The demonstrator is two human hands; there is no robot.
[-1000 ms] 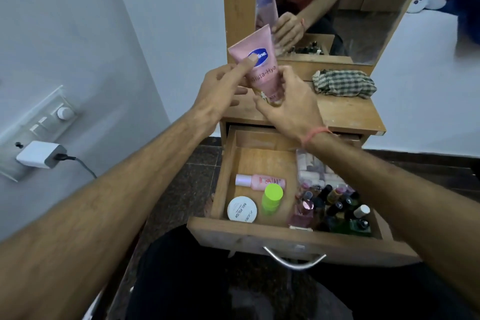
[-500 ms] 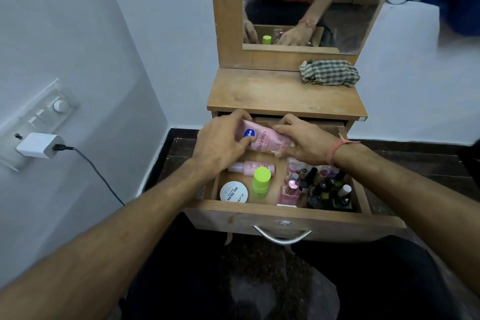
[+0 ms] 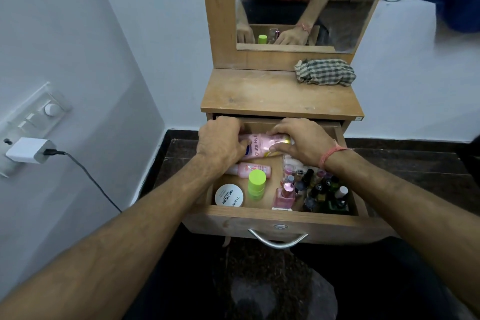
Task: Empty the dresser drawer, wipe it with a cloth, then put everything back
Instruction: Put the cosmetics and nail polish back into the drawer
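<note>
The wooden drawer [image 3: 283,226] stands pulled out below the dresser top. A pink lotion tube [image 3: 259,145] lies sideways at the back of the drawer. My left hand [image 3: 220,143] grips its left end and my right hand [image 3: 301,143] holds its right end, fingers curled over it. In front of the tube lie a small pink bottle [image 3: 249,169], a green-capped bottle [image 3: 256,184] and a white nail polish remover tub [image 3: 229,195]. Several nail polish bottles [image 3: 314,189] crowd the right side. A checked cloth [image 3: 324,71] sits bunched on the dresser top.
The wooden dresser top [image 3: 272,96] carries a mirror [image 3: 298,2] at the back. A white charger [image 3: 28,150] with a black cable hangs from the wall socket at the left. Dark floor surrounds the dresser, and my legs are under the drawer front.
Both hands brought the pink tube down from in front of the mirror into the back of the drawer and turned it from upright to lying sideways.
</note>
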